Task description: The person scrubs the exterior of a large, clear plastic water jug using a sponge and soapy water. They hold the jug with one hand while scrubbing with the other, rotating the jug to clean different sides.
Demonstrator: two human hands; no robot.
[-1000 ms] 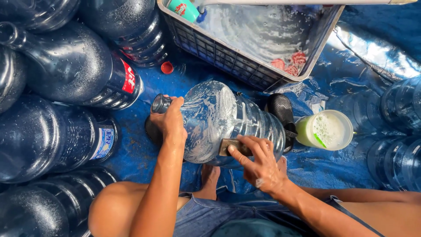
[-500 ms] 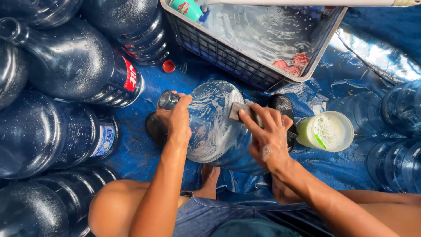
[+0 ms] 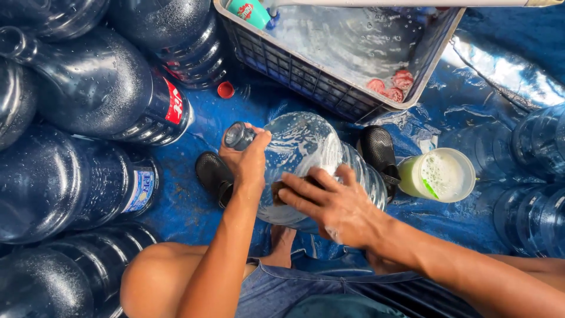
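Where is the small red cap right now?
In the head view, the small red cap lies on the blue tarp, upper centre-left, between the dark water jugs and the grey crate.

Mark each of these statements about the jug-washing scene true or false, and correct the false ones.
1. The left hand grips the soapy water jug near its neck. True.
2. The right hand rests in the crate. False: it presses on the jug's side, with something brownish under its fingers, too hidden to identify.
3. A small red cap lies on the blue tarp. True.
4. The white tub stands left of the jug. False: it stands to the right, beside a black shoe.
5. The crate is dry. False: it holds water.
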